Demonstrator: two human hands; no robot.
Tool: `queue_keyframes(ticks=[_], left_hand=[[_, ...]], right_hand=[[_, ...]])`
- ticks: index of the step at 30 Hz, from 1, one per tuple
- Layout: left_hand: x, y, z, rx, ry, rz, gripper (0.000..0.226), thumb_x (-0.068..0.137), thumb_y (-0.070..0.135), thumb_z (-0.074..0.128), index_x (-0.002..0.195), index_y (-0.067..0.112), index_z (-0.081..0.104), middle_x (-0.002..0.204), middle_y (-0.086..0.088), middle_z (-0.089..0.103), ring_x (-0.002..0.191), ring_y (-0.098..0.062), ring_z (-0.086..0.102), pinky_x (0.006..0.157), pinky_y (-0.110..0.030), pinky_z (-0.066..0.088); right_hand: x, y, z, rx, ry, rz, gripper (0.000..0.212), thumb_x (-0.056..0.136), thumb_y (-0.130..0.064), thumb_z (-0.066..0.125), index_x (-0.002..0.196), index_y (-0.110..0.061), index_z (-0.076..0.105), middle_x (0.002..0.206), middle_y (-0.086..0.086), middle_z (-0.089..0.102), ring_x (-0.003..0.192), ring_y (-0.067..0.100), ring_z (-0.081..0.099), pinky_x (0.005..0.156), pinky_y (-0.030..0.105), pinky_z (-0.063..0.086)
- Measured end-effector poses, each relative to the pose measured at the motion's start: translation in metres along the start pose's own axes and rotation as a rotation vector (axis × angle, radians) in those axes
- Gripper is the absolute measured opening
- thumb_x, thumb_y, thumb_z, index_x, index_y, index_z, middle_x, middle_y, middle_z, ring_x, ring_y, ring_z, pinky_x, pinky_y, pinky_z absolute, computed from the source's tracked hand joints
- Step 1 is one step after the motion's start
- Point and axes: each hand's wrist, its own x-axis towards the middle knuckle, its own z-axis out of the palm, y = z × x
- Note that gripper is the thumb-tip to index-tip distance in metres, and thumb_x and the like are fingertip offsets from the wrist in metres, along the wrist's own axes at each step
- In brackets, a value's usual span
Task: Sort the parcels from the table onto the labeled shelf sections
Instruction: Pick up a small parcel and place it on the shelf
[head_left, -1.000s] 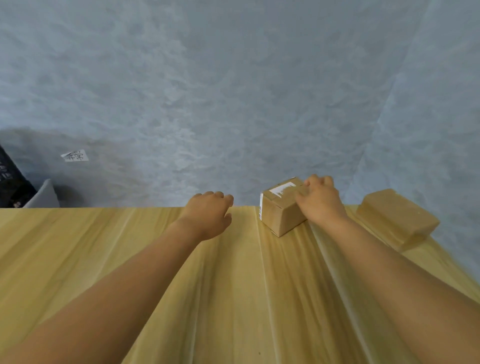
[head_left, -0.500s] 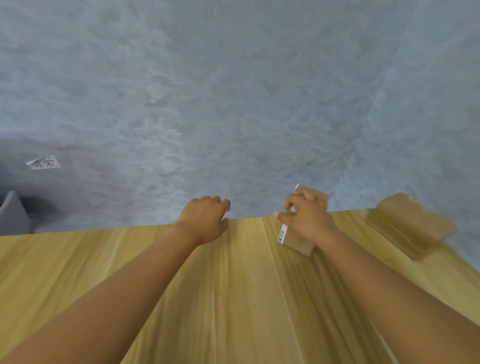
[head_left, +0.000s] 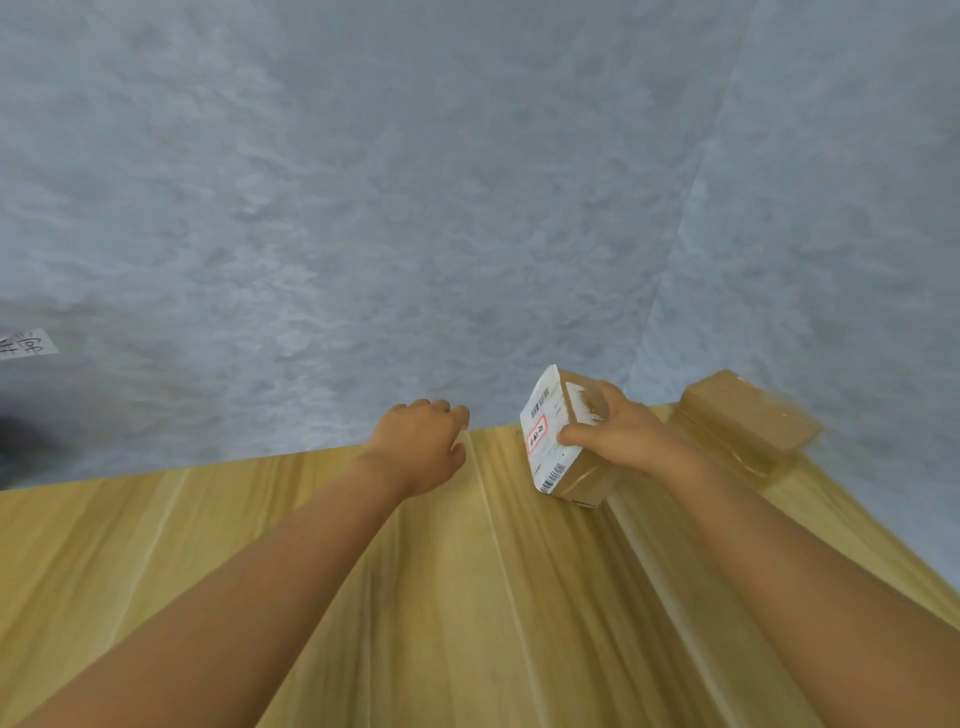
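A mottled grey floor (head_left: 363, 208) lies beyond the light wooden table (head_left: 467, 597), with a white paper label (head_left: 26, 344) at left.

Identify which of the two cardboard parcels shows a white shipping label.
The parcel in the right hand: this held box is tilted so its white label with barcodes faces the camera. The other parcel, further right on the table, shows only plain brown cardboard.

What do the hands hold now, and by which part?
The right hand grips the labelled parcel by its upper end; the left hand holds nothing.
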Motion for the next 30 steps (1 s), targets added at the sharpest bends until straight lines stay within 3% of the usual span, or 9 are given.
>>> queue_keyframes(ticks=[2, 5, 9, 14, 18, 21, 25, 28, 30], left_hand=[[0.001, 0.001, -0.005, 0.002, 0.014, -0.002, 0.039, 0.099, 0.036, 0.042, 0.133, 0.020, 0.049, 0.119, -0.002, 0.059, 0.109, -0.023, 0.056, 0.091, -0.035, 0.045], [0.001, 0.000, -0.013, 0.004, 0.051, -0.012, 0.039, 0.099, 0.036, 0.043, 0.134, 0.021, 0.050, 0.120, -0.001, 0.060, 0.110, -0.023, 0.057, 0.089, -0.034, 0.044], [0.001, -0.001, -0.022, 0.029, 0.073, -0.020, 0.038, 0.100, 0.037, 0.042, 0.134, 0.021, 0.050, 0.121, -0.001, 0.060, 0.108, -0.021, 0.058, 0.088, -0.034, 0.044], [-0.002, 0.001, -0.029, 0.057, 0.087, -0.037, 0.039, 0.099, 0.038, 0.042, 0.134, 0.022, 0.049, 0.123, 0.000, 0.060, 0.109, -0.021, 0.058, 0.087, -0.033, 0.045], [-0.003, 0.002, -0.037, 0.077, 0.098, -0.039, 0.039, 0.099, 0.038, 0.042, 0.134, 0.022, 0.049, 0.123, -0.001, 0.061, 0.110, -0.021, 0.058, 0.087, -0.033, 0.045], [-0.004, 0.001, -0.044, 0.061, 0.104, -0.059, 0.039, 0.099, 0.038, 0.043, 0.134, 0.022, 0.050, 0.122, -0.001, 0.061, 0.110, -0.021, 0.058, 0.087, -0.034, 0.045], [-0.005, 0.000, -0.055, -0.033, 0.127, -0.116, 0.038, 0.099, 0.038, 0.046, 0.133, 0.023, 0.051, 0.122, -0.001, 0.061, 0.110, -0.021, 0.059, 0.088, -0.035, 0.049], [-0.004, 0.008, -0.065, -0.165, 0.162, -0.092, 0.042, 0.096, 0.039, 0.052, 0.136, 0.025, 0.049, 0.128, 0.001, 0.058, 0.114, -0.019, 0.056, 0.092, -0.036, 0.049], [-0.004, 0.020, -0.075, -0.383, 0.138, 0.004, 0.056, 0.091, 0.045, 0.063, 0.142, 0.031, 0.043, 0.140, 0.005, 0.049, 0.127, -0.015, 0.048, 0.103, -0.035, 0.043]], right_hand=[[-0.005, 0.001, -0.005, 0.227, 0.043, -0.003, 0.086, 0.077, -0.039, 0.074, 0.149, -0.031, 0.027, 0.113, -0.010, 0.056, 0.091, 0.004, 0.058, 0.069, 0.024, 0.047], [-0.007, 0.002, -0.012, 0.567, 0.068, -0.028, 0.092, 0.078, -0.022, 0.074, 0.153, -0.032, 0.022, 0.124, -0.001, 0.063, 0.101, 0.018, 0.066, 0.086, 0.036, 0.054], [-0.019, -0.007, -0.020, 0.786, -0.043, -0.110, 0.088, 0.081, -0.001, 0.067, 0.149, -0.037, 0.025, 0.113, -0.002, 0.071, 0.086, 0.015, 0.074, 0.068, 0.033, 0.057], [-0.034, -0.017, -0.028, 0.922, -0.169, -0.219, 0.067, 0.085, 0.005, 0.057, 0.141, -0.031, 0.044, 0.122, 0.003, 0.070, 0.109, 0.030, 0.066, 0.095, 0.052, 0.050], [-0.041, -0.019, -0.032, 1.006, -0.238, -0.255, 0.048, 0.091, 0.000, 0.049, 0.137, -0.015, 0.052, 0.129, 0.015, 0.065, 0.118, 0.035, 0.061, 0.101, 0.050, 0.045], [-0.046, -0.020, -0.038, 0.936, -0.170, -0.283, 0.031, 0.096, -0.011, 0.052, 0.125, -0.014, 0.061, 0.120, 0.011, 0.070, 0.104, 0.022, 0.068, 0.085, 0.034, 0.051], [-0.050, -0.014, -0.053, 0.523, 0.036, -0.283, 0.024, 0.089, -0.027, 0.069, 0.113, -0.027, 0.068, 0.114, -0.002, 0.070, 0.102, 0.013, 0.067, 0.082, 0.025, 0.051], [-0.058, -0.017, -0.060, 0.346, 0.060, -0.321, 0.024, 0.086, -0.025, 0.074, 0.109, -0.028, 0.068, 0.110, -0.007, 0.067, 0.090, 0.002, 0.065, 0.066, 0.013, 0.048], [-0.062, -0.021, -0.063, 0.274, 0.008, -0.361, 0.030, 0.085, -0.018, 0.075, 0.112, -0.025, 0.067, 0.112, -0.006, 0.067, 0.088, 0.002, 0.065, 0.066, 0.011, 0.050]])
